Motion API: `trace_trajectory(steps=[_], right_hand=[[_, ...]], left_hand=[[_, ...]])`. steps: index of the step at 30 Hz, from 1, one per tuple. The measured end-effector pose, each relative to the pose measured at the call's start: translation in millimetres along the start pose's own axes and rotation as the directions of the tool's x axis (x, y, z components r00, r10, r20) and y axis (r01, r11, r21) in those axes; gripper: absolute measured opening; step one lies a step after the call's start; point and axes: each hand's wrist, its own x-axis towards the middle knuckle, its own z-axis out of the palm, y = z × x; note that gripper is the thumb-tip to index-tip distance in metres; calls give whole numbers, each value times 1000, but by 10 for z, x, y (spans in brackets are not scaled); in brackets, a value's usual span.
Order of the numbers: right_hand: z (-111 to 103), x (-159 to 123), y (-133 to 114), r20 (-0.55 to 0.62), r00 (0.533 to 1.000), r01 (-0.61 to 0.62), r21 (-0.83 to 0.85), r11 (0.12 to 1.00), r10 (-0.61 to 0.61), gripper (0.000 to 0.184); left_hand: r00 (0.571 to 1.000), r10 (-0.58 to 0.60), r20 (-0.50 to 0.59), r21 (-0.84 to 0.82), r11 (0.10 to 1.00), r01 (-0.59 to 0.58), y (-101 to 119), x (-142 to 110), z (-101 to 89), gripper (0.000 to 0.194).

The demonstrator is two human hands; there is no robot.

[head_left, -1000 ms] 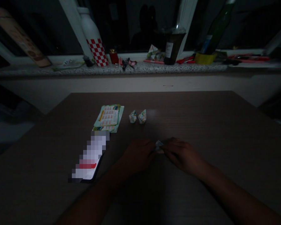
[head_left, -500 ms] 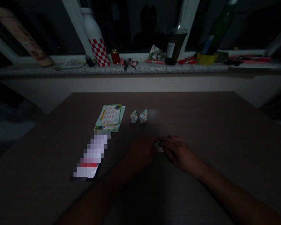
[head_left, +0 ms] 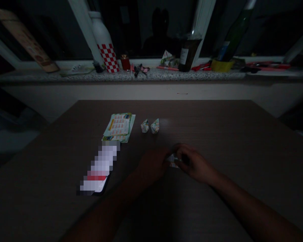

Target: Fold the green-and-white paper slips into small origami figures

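A small piece of folded printed paper (head_left: 173,163) lies on the table between my hands, partly covered by them. My left hand (head_left: 155,163) is closed on its left side, with the fingertips at the paper's edge. My right hand (head_left: 192,161) has thumb and fingers curled into a pinch at the paper's right side. Beyond my hands stand two small folded paper pieces, a left one (head_left: 144,126) and a right one (head_left: 155,126). Dim light hides the exact folds under my fingers.
A stack of printed sheets (head_left: 119,126) lies to the left, with a blurred-out phone (head_left: 101,168) nearer me. On the granite windowsill (head_left: 156,75) stand a red-checked white bottle (head_left: 107,50), a dark cup (head_left: 188,53) and a green bottle (head_left: 234,33).
My right hand has gone from flatter, stretched fingers over the paper to a curled pinch. More of the paper shows now. My left hand stays nearly where it was.
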Motion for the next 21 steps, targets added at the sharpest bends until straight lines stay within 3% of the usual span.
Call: trace_trajectory(steps=[5, 8, 10, 12, 15, 18, 21], right_hand=[[53, -23, -23, -95, 994, -41, 210, 977, 62, 18], [63, -17, -38, -200, 971, -58, 342, 938, 132, 21], [52, -8, -53, -241, 941, -102, 464, 880, 236, 25], [35, -1, -80, -248, 905, -149, 575, 805, 345, 29], [20, 2, -143, -257, 859, -177, 663, 728, 443, 33], [34, -9, -210, -337, 838, -123, 649, 751, 429, 34], [68, -27, -250, -358, 838, -81, 665, 743, 412, 32]], left_hand=[[998, 38, -46, -19, 999, -39, -48, -20, 16, 26], [985, 32, -172, -99, 994, -50, -47, -8, 3, 20], [951, -32, -308, -214, 976, -37, -27, -7, -16, 23], [915, -158, -370, -358, 933, 16, 6, -11, -29, 31], [945, -237, -227, -581, 812, 64, 65, -12, -7, 28], [977, -205, -53, -715, 691, 106, 117, 2, 56, 20], [971, -239, -6, -762, 630, 151, 139, 10, 103, 24]])
